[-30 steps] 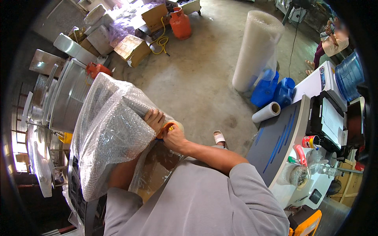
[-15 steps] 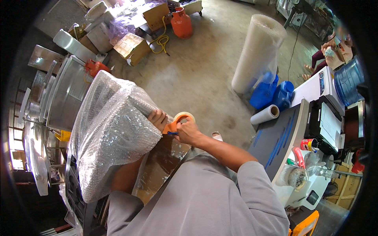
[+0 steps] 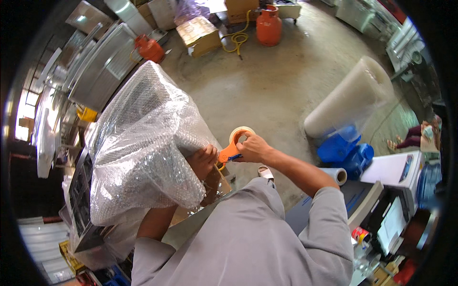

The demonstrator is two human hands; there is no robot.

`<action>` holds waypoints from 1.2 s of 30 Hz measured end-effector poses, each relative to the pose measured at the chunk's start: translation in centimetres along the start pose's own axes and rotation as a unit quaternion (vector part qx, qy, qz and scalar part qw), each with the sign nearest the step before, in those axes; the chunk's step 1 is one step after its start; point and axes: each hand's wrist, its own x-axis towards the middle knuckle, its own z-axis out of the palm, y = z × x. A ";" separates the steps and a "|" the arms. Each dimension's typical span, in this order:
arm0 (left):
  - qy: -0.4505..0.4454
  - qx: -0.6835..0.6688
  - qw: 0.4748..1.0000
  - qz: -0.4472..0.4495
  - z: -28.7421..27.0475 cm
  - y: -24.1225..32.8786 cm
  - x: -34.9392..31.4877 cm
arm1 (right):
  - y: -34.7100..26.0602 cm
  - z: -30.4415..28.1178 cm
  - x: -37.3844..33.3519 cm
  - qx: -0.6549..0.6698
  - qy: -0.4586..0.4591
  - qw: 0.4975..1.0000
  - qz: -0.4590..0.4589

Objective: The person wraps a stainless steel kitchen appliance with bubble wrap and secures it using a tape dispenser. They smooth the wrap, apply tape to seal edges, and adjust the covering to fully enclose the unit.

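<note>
A big object wrapped in clear bubble wrap (image 3: 143, 143) stands in front of me at the left. My left hand (image 3: 204, 161) presses on the wrap's lower right edge, fingers curled against it. My right hand (image 3: 253, 148) grips an orange tape dispenser (image 3: 230, 152) carrying a roll of pale tape (image 3: 240, 132), held just right of the left hand at the wrap's edge. My grey sleeves fill the lower middle of the view.
A large roll of bubble wrap (image 3: 350, 97) stands on the concrete floor at the right, with blue containers (image 3: 344, 151) at its base. An orange gas cylinder (image 3: 268, 26) and cardboard boxes (image 3: 199, 34) lie farther off. Metal units (image 3: 95, 66) line the left; a cluttered desk (image 3: 391, 209) stands right.
My right hand has pulled the tape dispenser a little to the right, away from the wrap. The left hand stays pressed on the bubble wrap.
</note>
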 end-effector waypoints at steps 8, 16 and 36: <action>-0.066 0.065 0.993 -0.074 -2.0 2.2 -0.3 | 7.8 -1.1 10.8 -0.022 -0.055 0.956 -0.286; -0.018 -0.056 0.960 -0.274 -2.1 5.5 3.1 | 11.4 -0.7 15.7 -0.010 -0.008 0.981 -0.193; 0.156 -0.630 0.072 -0.758 11.4 7.6 13.8 | 7.0 4.3 4.0 0.440 0.064 0.802 0.399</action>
